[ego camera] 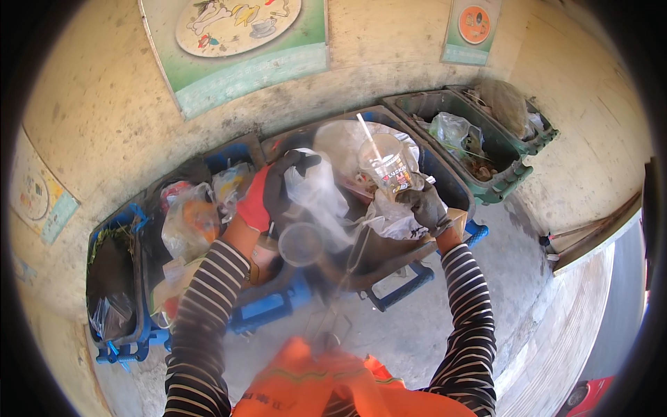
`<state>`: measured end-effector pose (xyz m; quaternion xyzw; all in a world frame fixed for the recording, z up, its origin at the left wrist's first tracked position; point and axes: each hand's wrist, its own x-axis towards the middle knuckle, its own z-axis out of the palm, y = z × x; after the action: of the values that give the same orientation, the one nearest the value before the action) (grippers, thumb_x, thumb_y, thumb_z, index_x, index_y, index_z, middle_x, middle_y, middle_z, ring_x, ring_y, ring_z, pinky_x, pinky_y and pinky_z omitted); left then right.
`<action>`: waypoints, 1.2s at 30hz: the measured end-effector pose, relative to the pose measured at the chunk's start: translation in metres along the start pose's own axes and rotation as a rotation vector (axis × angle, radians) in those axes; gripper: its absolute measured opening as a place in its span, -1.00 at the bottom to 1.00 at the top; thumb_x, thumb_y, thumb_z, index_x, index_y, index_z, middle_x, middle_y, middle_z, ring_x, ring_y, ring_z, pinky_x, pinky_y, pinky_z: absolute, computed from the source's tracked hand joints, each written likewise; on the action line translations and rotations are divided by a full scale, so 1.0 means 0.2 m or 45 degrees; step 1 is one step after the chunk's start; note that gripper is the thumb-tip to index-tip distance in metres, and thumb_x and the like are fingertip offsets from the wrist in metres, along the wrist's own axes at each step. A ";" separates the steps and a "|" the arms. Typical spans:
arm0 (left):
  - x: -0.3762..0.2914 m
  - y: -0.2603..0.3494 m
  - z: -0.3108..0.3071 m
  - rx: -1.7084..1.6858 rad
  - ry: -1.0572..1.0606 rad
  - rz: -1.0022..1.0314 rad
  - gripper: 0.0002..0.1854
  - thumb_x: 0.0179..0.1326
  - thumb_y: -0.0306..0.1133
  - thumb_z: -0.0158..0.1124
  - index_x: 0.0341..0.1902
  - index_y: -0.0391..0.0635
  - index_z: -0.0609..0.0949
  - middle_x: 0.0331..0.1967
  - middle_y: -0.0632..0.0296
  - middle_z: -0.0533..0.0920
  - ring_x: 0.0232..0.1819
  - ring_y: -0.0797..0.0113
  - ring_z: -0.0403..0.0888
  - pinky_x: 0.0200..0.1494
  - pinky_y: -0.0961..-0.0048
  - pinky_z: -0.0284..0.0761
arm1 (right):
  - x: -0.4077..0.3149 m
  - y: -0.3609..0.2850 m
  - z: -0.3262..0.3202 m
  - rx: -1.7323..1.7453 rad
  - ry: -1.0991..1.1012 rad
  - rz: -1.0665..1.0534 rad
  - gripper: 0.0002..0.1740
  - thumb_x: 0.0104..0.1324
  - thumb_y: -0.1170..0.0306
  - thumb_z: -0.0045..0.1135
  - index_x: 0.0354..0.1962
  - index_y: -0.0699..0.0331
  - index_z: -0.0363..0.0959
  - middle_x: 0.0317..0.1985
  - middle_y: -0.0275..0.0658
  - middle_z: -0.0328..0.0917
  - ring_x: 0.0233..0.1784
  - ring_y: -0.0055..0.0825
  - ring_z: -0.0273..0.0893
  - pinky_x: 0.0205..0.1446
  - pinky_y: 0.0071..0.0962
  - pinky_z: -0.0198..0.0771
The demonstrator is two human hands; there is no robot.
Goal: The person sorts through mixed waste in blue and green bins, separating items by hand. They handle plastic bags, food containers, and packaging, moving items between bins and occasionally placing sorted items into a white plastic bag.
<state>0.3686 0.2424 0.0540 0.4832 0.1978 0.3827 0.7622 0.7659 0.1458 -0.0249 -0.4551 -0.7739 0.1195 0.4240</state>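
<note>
Over a blue wheeled bin, my left hand [276, 185], in a red and black work glove, grips a whitish translucent plastic bag [318, 190] that hangs down to the right. My right hand [426, 206], in a dark grey glove, holds a clear plastic cup [388, 164] with printing and a white straw [366, 130]. A white plastic bag [393, 221] lies just under the right hand. Below and between the hands shows a round clear lid or cup [302, 244], blurred. Metal tongs [358, 253] appear to lean near the bin's front edge.
Blue bins with bagged rubbish [190, 221] and a black bag [112, 276] stand to the left. Two green bins [500, 174] with waste stand at the right. A stained wall with posters [250, 78] rises behind. A low wall edge [599, 234] lies right, a red car [591, 396] beyond.
</note>
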 end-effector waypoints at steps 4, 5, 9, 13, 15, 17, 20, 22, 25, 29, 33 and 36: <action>-0.03 0.00 0.13 1.161 -0.084 0.418 -0.38 0.20 -0.65 0.39 0.37 -0.14 0.52 0.27 0.13 0.59 0.25 0.29 0.58 0.30 0.36 0.52 | -0.05 -0.08 0.01 0.028 -0.037 -0.035 -0.54 0.13 0.72 -0.06 -0.12 0.28 0.73 -0.06 -0.09 0.74 0.11 -0.33 0.67 0.24 -0.43 0.55; -0.04 -0.01 0.20 1.286 -0.042 0.455 -0.34 0.21 -0.63 0.40 0.41 -0.14 0.48 0.28 0.12 0.59 0.25 0.29 0.58 0.30 0.36 0.52 | -0.05 -0.09 0.03 0.020 -0.061 -0.038 -0.52 0.12 0.73 -0.07 -0.11 0.28 0.73 -0.06 -0.11 0.75 0.11 -0.34 0.67 0.22 -0.43 0.56; 0.00 -0.21 0.48 0.597 0.151 0.271 -0.13 0.10 -0.51 0.55 0.50 -0.14 0.35 0.28 0.16 0.57 0.29 0.32 0.53 0.31 0.37 0.51 | -0.02 -0.31 0.14 0.127 -0.151 0.096 -0.48 0.09 0.75 -0.08 -0.10 0.25 0.74 -0.06 -0.16 0.77 0.11 -0.30 0.67 0.21 -0.37 0.59; 0.02 -0.29 0.55 0.346 0.115 0.295 -0.07 -0.02 -0.48 0.64 0.48 -0.12 0.38 0.29 0.23 0.57 0.30 0.32 0.53 0.36 0.37 0.46 | 0.02 -0.38 0.23 0.550 -0.192 0.210 -0.54 0.24 0.40 0.34 0.12 0.26 0.58 -0.05 -0.12 0.74 0.13 -0.34 0.64 0.27 -0.32 0.50; 0.03 -0.30 0.54 0.494 0.135 0.316 0.01 -0.13 -0.39 0.70 0.46 -0.13 0.38 0.26 0.14 0.60 0.27 0.29 0.56 0.28 0.36 0.51 | 0.01 -0.39 0.27 0.761 -0.165 0.512 -0.37 0.22 0.24 0.48 0.18 0.30 0.51 -0.03 -0.11 0.72 0.15 -0.31 0.62 0.26 -0.29 0.48; 0.03 -0.32 0.53 0.858 0.132 0.478 -0.01 -0.15 -0.41 0.68 0.45 -0.13 0.40 0.22 0.14 0.63 0.24 0.36 0.58 0.14 0.40 0.60 | -0.02 -0.37 0.27 0.716 -0.157 0.527 -0.24 0.15 0.17 0.57 0.21 0.34 0.47 0.01 -0.10 0.70 0.15 -0.29 0.62 0.24 -0.28 0.48; 0.01 -0.31 0.54 1.074 0.218 0.575 -0.07 -0.14 -0.42 0.66 0.41 -0.16 0.44 0.14 0.14 0.68 0.15 0.41 0.63 -0.01 0.43 0.65 | 0.00 -0.48 0.23 0.705 -0.165 0.480 -0.17 0.08 0.18 0.62 0.22 0.35 0.45 0.08 -0.08 0.66 0.14 -0.29 0.62 0.22 -0.27 0.49; 0.00 -0.28 0.58 1.003 0.220 0.449 -0.10 -0.13 -0.41 0.65 0.38 -0.18 0.47 0.11 0.14 0.70 0.08 0.40 0.66 -0.02 0.42 0.66 | -0.01 -0.47 0.22 0.769 -0.116 0.524 -0.17 0.08 0.19 0.63 0.22 0.35 0.45 0.09 -0.08 0.65 0.13 -0.31 0.62 0.22 -0.29 0.49; 0.03 -0.29 0.55 0.810 0.205 0.365 -0.12 -0.12 -0.39 0.65 0.37 -0.20 0.48 0.06 0.14 0.71 0.03 0.38 0.68 0.00 0.42 0.66 | 0.01 -0.49 0.22 0.837 0.009 0.515 -0.17 0.07 0.22 0.64 0.23 0.35 0.43 0.07 -0.10 0.65 0.13 -0.36 0.62 0.18 -0.33 0.51; 0.04 -0.31 0.50 0.651 0.154 0.317 -0.14 -0.08 -0.38 0.65 0.38 -0.22 0.48 0.07 0.15 0.71 0.01 0.37 0.69 0.00 0.42 0.67 | 0.09 -0.64 0.11 0.487 -0.034 0.320 -0.22 0.11 0.33 0.60 0.22 0.38 0.40 0.04 -0.13 0.65 0.13 -0.43 0.61 0.11 -0.40 0.55; 0.04 -0.22 0.53 0.778 -0.030 0.192 -0.11 0.00 -0.44 0.61 0.46 -0.19 0.40 0.20 0.13 0.64 0.20 0.33 0.60 0.16 0.38 0.62 | 0.06 -0.49 0.14 0.486 0.103 0.060 -0.56 0.24 0.46 0.43 0.06 0.38 0.54 -0.02 -0.21 0.68 0.05 -0.48 0.65 0.11 -0.43 0.57; 0.06 -0.16 0.50 0.709 -0.167 0.240 -0.13 0.16 -0.63 0.45 0.56 -0.09 0.31 0.35 0.16 0.55 0.38 0.33 0.47 0.33 0.35 0.51 | 0.04 -0.39 0.08 0.345 0.127 -0.022 -0.77 0.27 0.48 0.25 -0.11 0.33 0.66 -0.08 -0.17 0.72 0.00 -0.31 0.69 0.11 -0.34 0.59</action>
<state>0.4558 0.1856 0.0713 0.7135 0.1997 0.3507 0.5728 0.7048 0.1117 0.0136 -0.3925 -0.7325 0.1964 0.5204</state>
